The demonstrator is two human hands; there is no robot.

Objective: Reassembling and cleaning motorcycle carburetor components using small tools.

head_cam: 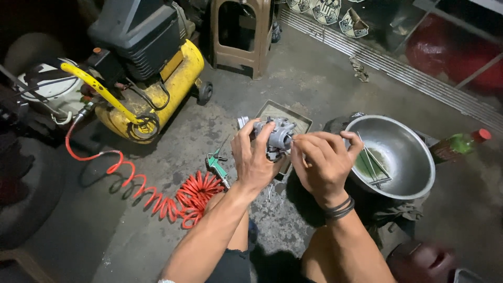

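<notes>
My left hand point(252, 160) grips a grey metal carburetor point(274, 134) and holds it up over the floor. My right hand point(324, 162) pinches a thin tool or small part against the carburetor's right side; what the fingertips hold is too small to tell. Black bands circle my right wrist. Both hands hover above a shallow rectangular metal tray point(298, 119) lying on the concrete.
A steel bowl point(414, 157) with greenish liquid and thin metal tools sits to the right. A green bottle with a red cap point(462, 143) lies beyond it. A yellow air compressor point(157, 78), its red coiled hose point(178, 196), a blow gun point(216, 165) and a brown plastic stool point(242, 36) stand to the left and behind.
</notes>
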